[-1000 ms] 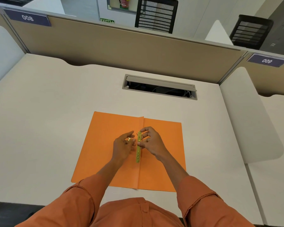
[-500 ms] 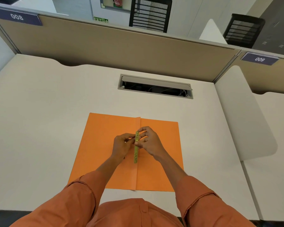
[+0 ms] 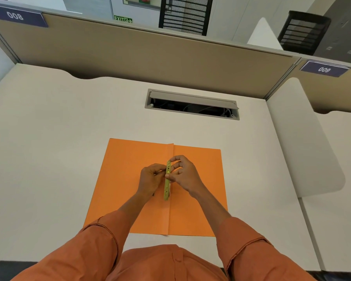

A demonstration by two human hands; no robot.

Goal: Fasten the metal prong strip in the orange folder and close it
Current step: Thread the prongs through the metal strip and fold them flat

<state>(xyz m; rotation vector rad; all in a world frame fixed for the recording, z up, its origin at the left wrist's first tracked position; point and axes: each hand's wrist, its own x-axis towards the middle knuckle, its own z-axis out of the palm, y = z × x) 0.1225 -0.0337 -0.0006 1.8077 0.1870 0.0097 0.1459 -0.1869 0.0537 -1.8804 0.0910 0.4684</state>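
One brass-coloured metal prong strip (image 3: 167, 180) lies lengthwise along the centre crease of the orange folder (image 3: 126, 179), which is spread open and flat on the pale worktop (image 3: 49, 138). Both hands pinch the strip at its far half: the left hand (image 3: 150, 180) comes in from the left with its fingertips closed on the strip's edge, and the right hand (image 3: 183, 175) grips it from the other side, thumb low and forefinger arched over the far end. The strip's near end pokes out free toward the person, whose orange sleeves (image 3: 93, 250) reach in from the near edge. Beyond the folder, a cable hatch (image 3: 192, 103) sits open in the worktop, and a tan partition (image 3: 150, 57) rises behind it.
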